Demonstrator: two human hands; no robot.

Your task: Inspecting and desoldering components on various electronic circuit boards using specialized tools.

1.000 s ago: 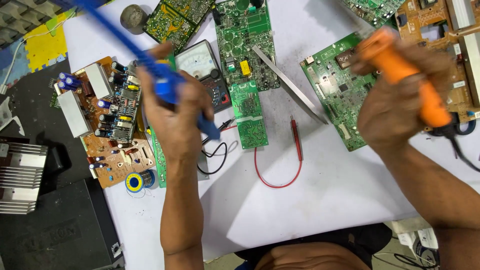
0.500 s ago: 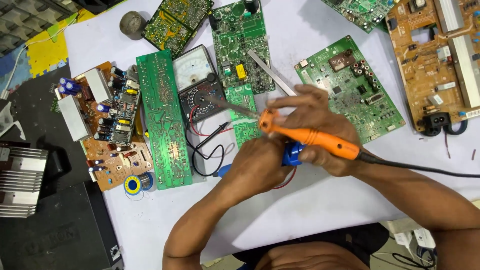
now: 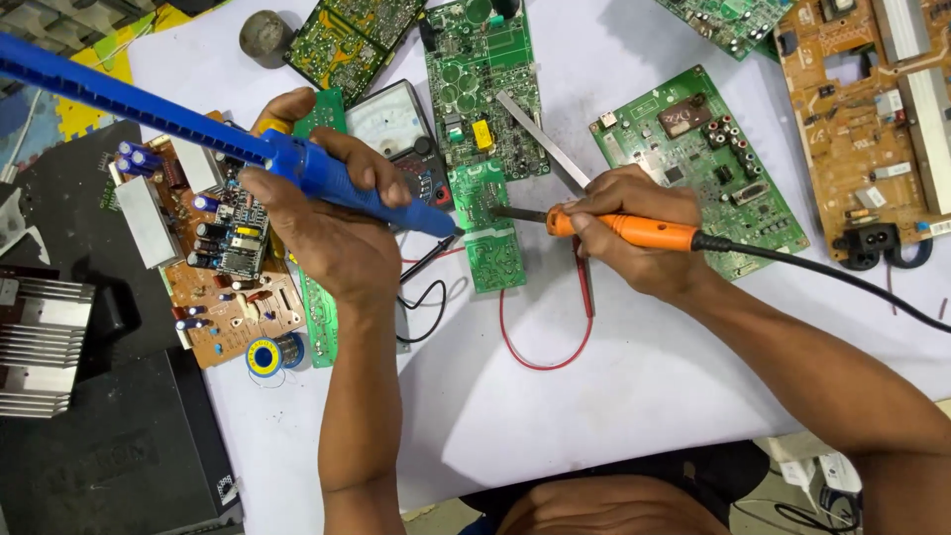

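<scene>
At the lower centre of the frame, both forearms reach up over the white table covering (image 3: 634,396). The left hand (image 3: 322,223) is closed around the grip of a blue plastic desoldering pump (image 3: 347,183); its long barrel runs off to the upper left and its nozzle sits at the left edge of the small green rectangular circuit board (image 3: 490,233) in mid-frame. The right hand (image 3: 634,233) is wrapped around the orange handle of a soldering iron (image 3: 624,230), metal tip laid on the same board, black cord trailing right.

Half a second ago the hands overlapped below this board; one second ago they were raised and well apart. Both tools now meet at one spot, which suggests a joint is being heated for solder removal.

Nearby: red and black wire leads (image 3: 535,347) and a solder spool (image 3: 265,357) at lower left. Farther up: an analogue multimeter (image 3: 396,129) and a larger green board (image 3: 693,163).
</scene>
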